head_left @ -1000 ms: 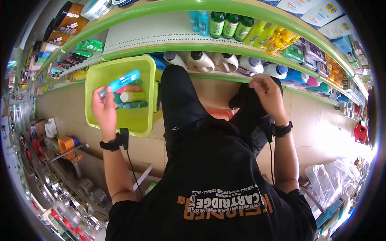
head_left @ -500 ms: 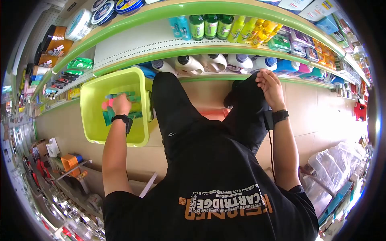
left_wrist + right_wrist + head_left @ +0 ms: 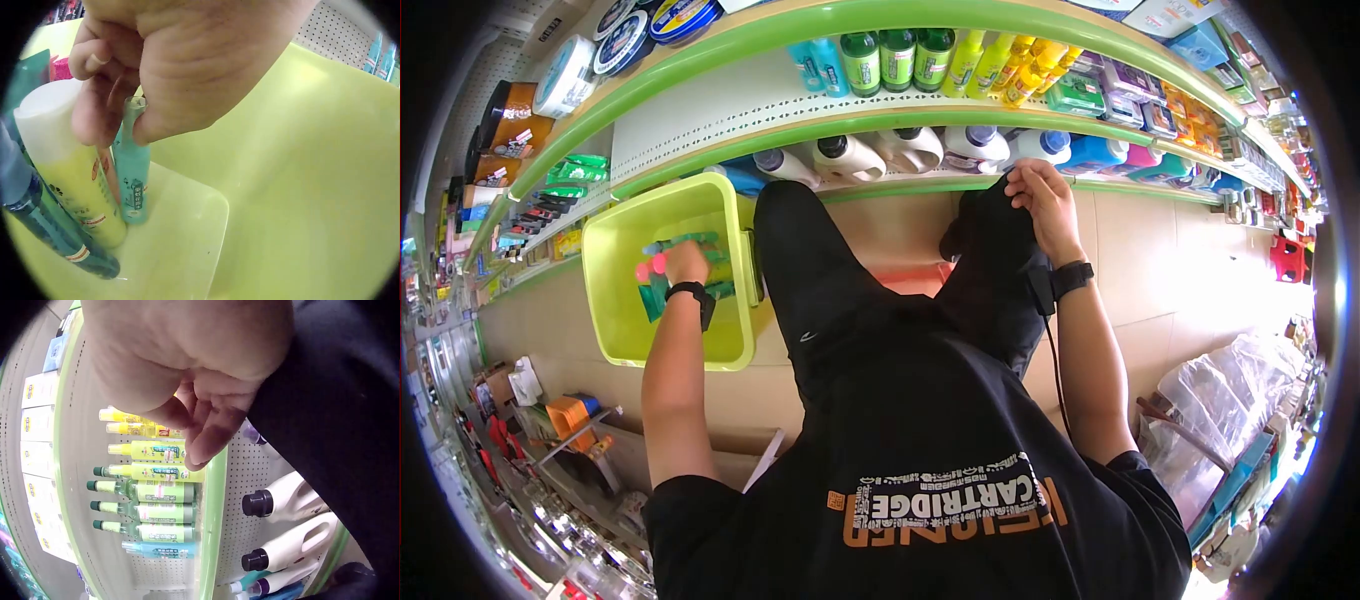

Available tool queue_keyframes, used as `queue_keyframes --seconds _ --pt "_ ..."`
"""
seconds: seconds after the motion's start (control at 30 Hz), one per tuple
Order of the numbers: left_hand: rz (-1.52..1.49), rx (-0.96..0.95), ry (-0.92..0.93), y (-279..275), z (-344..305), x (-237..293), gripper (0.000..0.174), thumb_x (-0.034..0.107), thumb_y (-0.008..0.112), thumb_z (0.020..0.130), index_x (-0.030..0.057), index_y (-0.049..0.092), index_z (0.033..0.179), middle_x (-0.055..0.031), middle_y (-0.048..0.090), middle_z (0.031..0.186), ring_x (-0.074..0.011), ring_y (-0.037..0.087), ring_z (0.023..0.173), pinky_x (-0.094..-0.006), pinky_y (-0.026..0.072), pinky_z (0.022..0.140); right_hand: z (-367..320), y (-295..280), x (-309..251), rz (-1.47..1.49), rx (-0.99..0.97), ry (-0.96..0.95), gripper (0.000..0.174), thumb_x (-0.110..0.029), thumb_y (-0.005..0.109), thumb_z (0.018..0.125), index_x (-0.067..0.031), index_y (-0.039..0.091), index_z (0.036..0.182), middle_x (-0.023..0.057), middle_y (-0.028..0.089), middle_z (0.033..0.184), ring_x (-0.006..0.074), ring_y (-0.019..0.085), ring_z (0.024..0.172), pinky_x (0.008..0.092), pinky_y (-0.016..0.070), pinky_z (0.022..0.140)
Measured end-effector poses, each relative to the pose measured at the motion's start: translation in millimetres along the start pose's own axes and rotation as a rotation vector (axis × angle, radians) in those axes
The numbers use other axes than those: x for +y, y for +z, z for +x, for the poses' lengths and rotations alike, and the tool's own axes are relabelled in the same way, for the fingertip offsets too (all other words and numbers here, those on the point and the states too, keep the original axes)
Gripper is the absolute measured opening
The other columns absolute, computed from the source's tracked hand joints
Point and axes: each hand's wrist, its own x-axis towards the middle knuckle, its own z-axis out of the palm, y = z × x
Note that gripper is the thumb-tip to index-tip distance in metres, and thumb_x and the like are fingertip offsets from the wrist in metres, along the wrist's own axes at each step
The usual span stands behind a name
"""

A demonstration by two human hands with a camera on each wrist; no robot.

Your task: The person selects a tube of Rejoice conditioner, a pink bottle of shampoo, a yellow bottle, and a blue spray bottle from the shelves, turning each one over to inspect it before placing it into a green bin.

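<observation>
A lime-green plastic bin [image 3: 615, 335] stands at the left, and my left hand [image 3: 687, 264] reaches down inside it. In the left wrist view, thumb and fingers pinch the clear cap of a slim teal bottle [image 3: 132, 181], which stands upright at the bin's bottom. Beside it lean a yellow bottle [image 3: 87, 194] with a white cap and a dark blue-green bottle [image 3: 69, 234]. Pink and green items are partly hidden behind the hand. My right hand [image 3: 1045, 208] hangs over the right knee with loosely curled fingers and holds nothing.
Ahead runs a shelf [image 3: 730, 110] with light blue bottles [image 3: 828, 68], green bottles [image 3: 897, 60] and yellow spray bottles [image 3: 965, 62]. Below it stand large detergent jugs [image 3: 845, 160]. Both knees lie between bin and right hand. A clear plastic bag [image 3: 1225, 395] sits at right.
My left hand, which held a light blue bottle above the bin, has gone down into it. The head view has shifted slightly. My right hand stays by the knee.
</observation>
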Motion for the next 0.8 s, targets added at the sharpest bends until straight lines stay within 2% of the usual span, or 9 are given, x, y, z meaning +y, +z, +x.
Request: queue_keyframes --seconds 0.2,0.27,0.4,0.47,0.53,0.6,0.67,0.73,0.8 --pt "0.021 0.018 -0.029 -23.8 -12.8 15.0 0.024 0.017 0.065 0.089 0.0046 0.078 0.104 -0.0281 0.074 0.105 -0.0433 0.072 0.102 -0.0516 0.0574 0.088 1.3 1.9 0.0 -0.006 -0.011 0.007 0.02 -0.015 0.058 0.11 -0.0036 0.065 0.124 0.007 0.071 0.104 0.0152 0.07 0.09 0.0264 0.0553 0.075" --pt "0.074 0.147 -0.182 -24.5 -9.1 12.0 0.021 0.018 0.067 0.091 0.012 0.079 0.107 -0.0183 0.077 0.106 -0.0395 0.073 0.104 -0.0486 0.0574 0.089 0.4 2.6 -0.9 -0.025 -0.01 -0.008 0.02 -0.015 0.057 0.11 -0.0035 0.065 0.124 0.0069 0.071 0.104 0.0151 0.07 0.09 0.0262 0.0553 0.075" --pt "0.021 0.151 -0.14 -82.3 -20.6 18.2 0.024 0.024 0.067 0.095 0.0059 0.073 0.109 -0.0203 0.076 0.107 -0.0401 0.073 0.104 -0.0485 0.0571 0.088 -0.2 0.2 1.8 -0.01 -0.009 -0.012 0.02 -0.015 0.058 0.11 -0.0032 0.065 0.124 0.007 0.071 0.104 0.0151 0.07 0.089 0.0264 0.0552 0.075" --pt "-0.271 0.234 -0.048 -120.0 -28.8 42.9 0.027 0.029 0.068 0.098 0.0059 0.073 0.111 -0.0214 0.076 0.11 -0.0415 0.072 0.101 -0.0474 0.0571 0.086 -0.5 1.5 1.2 -0.011 -0.007 -0.015 0.02 -0.015 0.058 0.11 -0.0027 0.065 0.124 0.0072 0.071 0.105 0.0152 0.069 0.089 0.0263 0.0551 0.075" --pt "-0.473 0.313 0.149 -137.7 -19.8 61.4 0.029 0.024 0.07 0.102 0.0027 0.069 0.122 -0.014 0.078 0.112 -0.0225 0.077 0.092 -0.0331 0.0573 0.074 1.3 1.9 1.4 -0.026 -0.009 -0.011 0.02 -0.015 0.058 0.11 -0.0025 0.065 0.124 0.0073 0.071 0.105 0.0152 0.069 0.089 0.0262 0.0551 0.075" --pt "-0.715 0.216 0.204 -178.3 -27.0 112.2 0.031 0.02 0.071 0.102 0.0036 0.066 0.128 -0.0099 0.076 0.118 -0.0149 0.075 0.092 -0.028 0.0559 0.071 3.6 5.4 1.0 -0.038 -0.016 -0.013 0.02 -0.015 0.058 0.109 -0.0023 0.065 0.123 0.0075 0.071 0.104 0.0152 0.069 0.089 0.0261 0.0552 0.075" --pt "-0.819 0.193 0.397 -185.5 -3.0 138.6 0.04 0.02 0.073 0.101 0.0046 0.062 0.136 -0.0115 0.073 0.126 -0.0189 0.075 0.101 -0.0313 0.0579 0.08 2.7 7.2 0.3 -0.063 -0.012 -0.007 0.02 -0.015 0.059 0.109 -0.0019 0.065 0.123 0.0078 0.071 0.104 0.0153 0.069 0.089 0.0262 0.0554 0.075" --pt "-0.791 0.321 0.514 -192.5 17.3 176.4 0.049 0.017 0.073 0.099 0.0018 0.056 0.142 -0.0151 0.071 0.131 -0.0229 0.072 0.113 -0.035 0.0575 0.092 1.6 8.9 1.0 -0.052 -0.016 -0.011 0.02 -0.015 0.059 0.109 -0.0017 0.065 0.123 0.008 0.071 0.104 0.0153 0.069 0.088 0.0266 0.0557 0.075" --pt "-0.866 0.302 0.506 -195.7 35.6 210.8 0.052 0.015 0.073 0.099 0.0002 0.052 0.144 -0.017 0.068 0.136 -0.0246 0.07 0.118 -0.0369 0.0557 0.098 -2.0 6.4 3.5 -0.04 -0.008 -0.017 0.021 -0.016 0.059 0.109 -0.0015 0.065 0.123 0.0081 0.071 0.104 0.0154 0.069 0.088 0.0269 0.0559 0.075"
